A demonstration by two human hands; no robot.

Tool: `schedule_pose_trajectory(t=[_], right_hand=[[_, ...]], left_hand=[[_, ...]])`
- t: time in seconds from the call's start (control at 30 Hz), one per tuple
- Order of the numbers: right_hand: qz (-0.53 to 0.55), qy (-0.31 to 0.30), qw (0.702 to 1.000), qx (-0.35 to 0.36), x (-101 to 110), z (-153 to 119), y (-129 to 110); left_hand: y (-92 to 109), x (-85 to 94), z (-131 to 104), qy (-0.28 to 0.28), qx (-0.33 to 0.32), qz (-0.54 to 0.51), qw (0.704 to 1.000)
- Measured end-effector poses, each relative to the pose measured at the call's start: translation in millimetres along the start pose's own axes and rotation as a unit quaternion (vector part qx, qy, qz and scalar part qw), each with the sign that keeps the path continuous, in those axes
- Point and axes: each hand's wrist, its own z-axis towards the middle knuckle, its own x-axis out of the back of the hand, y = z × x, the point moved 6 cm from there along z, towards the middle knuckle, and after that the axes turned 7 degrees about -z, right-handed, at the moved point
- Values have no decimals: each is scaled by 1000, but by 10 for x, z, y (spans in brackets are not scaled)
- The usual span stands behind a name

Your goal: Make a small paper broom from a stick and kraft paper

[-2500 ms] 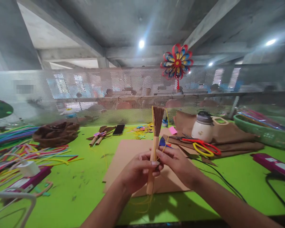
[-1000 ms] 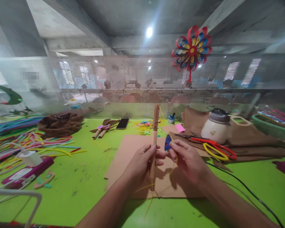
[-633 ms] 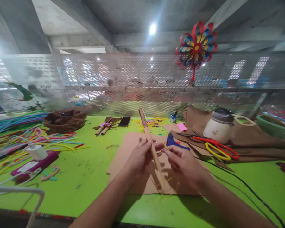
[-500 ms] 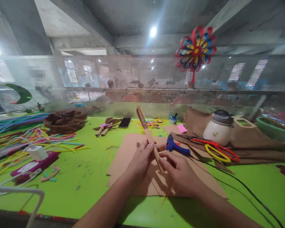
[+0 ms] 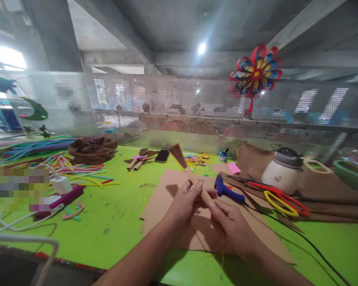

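Observation:
A small handmade paper broom (image 5: pixel 179 155) is held tilted above the table, its fringed brown head pointing up and away to the left. My left hand (image 5: pixel 186 202) closes around the middle of its light brown handle. Lower down, my right hand (image 5: pixel 231 222) pinches the handle near its bottom end. Thin yellow strands hang below my right hand. Beneath both hands lies a sheet of brown cardboard (image 5: pixel 161 194). Just right of the hands, a blue glue gun (image 5: pixel 231 193) rests on the cardboard's edge.
Scissors with red and yellow handles (image 5: pixel 282 202), brown paper (image 5: pixel 325 190) and a white jar (image 5: pixel 282 169) stand right. Two similar brooms (image 5: pixel 139 159) and a phone (image 5: pixel 162 156) lie at the back. Left are a power strip (image 5: pixel 62 198), pipe cleaners (image 5: pixel 41 147) and a brown basket (image 5: pixel 92 150).
The broom has been turned about its handle, so its fringed head now shows spread wide instead of edge-on. My right hand's fingers have closed more on the handle. The view has shifted slightly.

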Motion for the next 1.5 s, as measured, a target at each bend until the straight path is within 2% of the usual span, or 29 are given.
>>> schedule_pose_trajectory(t=[0.13, 0.27, 0.53, 0.67, 0.77, 0.93, 1.1, 1.27, 1.4, 1.5], right_hand=[[99, -15, 995, -24, 4, -18, 29], [134, -25, 990, -39, 9, -14, 37], [76, -27, 996, -44, 22, -17, 46], [29, -3, 999, -31, 57, -21, 28], [16, 15, 1000, -22, 71, -15, 18], [17, 27, 999, -23, 102, -16, 33], [9, 32, 999, -15, 218, -47, 27], [37, 22, 999, -32, 283, -115, 34], [65, 5, 997, -30, 259, -160, 44], [56, 34, 998, -22, 276, -159, 62]], left_hand=[[43, -19, -17, -36, -1, -39, 999], [69, 3, -8, -21, -3, -15, 1000], [63, 38, 14, -2, -15, 1, 1000], [90, 73, 28, 4, -21, -3, 1000], [99, 72, 37, -13, -20, -8, 1000], [85, 94, 52, -16, -24, -18, 999], [92, 87, 57, -7, -25, -39, 999], [85, 67, 57, -4, 3, -73, 997], [114, 119, 64, 22, 2, -87, 996], [130, 166, 73, 47, 3, -96, 994]])
